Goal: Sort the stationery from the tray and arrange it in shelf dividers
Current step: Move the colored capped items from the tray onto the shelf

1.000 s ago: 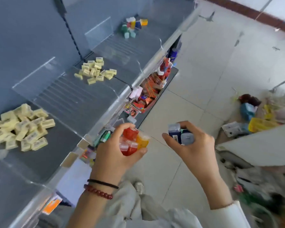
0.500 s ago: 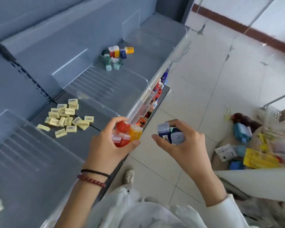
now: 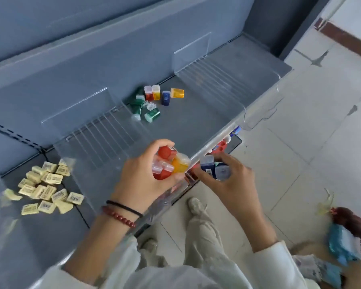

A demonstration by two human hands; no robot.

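Two handfuls: our left hand (image 3: 140,184) grips red and orange boxes (image 3: 168,163), right hand (image 3: 231,184) blue boxes (image 3: 212,170); shelf compartment (image 3: 196,126) holds loose boxes (image 3: 152,101).

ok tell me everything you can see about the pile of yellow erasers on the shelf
The yellow erasers are small pale yellow blocks, most showing a white barcode label on top. Around twenty lie in a loose, untidy heap, flat and at mixed angles, some overlapping. They rest on the grey shelf in the compartment left of the clear plastic divider, and a few at the right edge show blurred through that plastic. Only the shelf and neighbouring erasers visibly touch them.
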